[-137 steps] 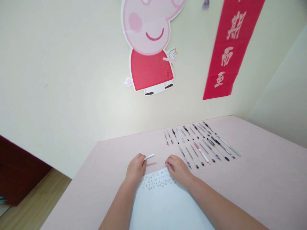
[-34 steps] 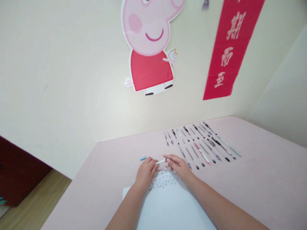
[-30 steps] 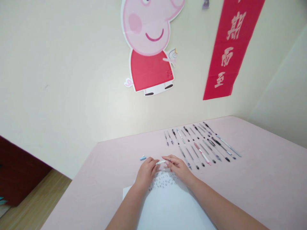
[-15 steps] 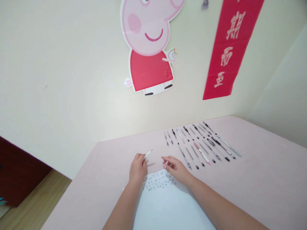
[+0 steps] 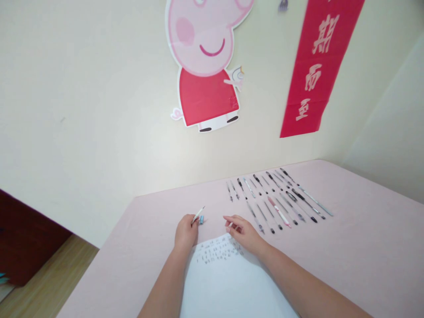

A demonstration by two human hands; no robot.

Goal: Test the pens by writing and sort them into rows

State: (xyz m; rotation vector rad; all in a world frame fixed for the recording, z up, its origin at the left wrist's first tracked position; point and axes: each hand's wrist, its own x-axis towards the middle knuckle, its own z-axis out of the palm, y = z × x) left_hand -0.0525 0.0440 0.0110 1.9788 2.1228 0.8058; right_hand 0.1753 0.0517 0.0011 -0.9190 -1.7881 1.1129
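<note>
My left hand (image 5: 185, 232) is closed round a slim white pen (image 5: 198, 214), its dark tip pointing up and to the right. A small blue piece that looks like a pen cap (image 5: 201, 219) shows just right of these fingers; whether they touch it I cannot tell. My right hand (image 5: 244, 232) rests by the top right edge of a white sheet of paper (image 5: 232, 287), index finger and thumb apart with nothing visible between them. Rows of dark handwriting (image 5: 218, 251) run across the top of the sheet.
Right of my right hand, several pens and refills lie in two slanted rows, among them a pink pen (image 5: 279, 212) and a light blue one (image 5: 316, 201). The pink table (image 5: 159, 210) meets a wall with a pig cutout (image 5: 208, 95) and a red banner (image 5: 318, 75).
My left hand has shifted slightly left with the pen. The blue piece beside its fingers has come into view. My right hand has hardly moved.
</note>
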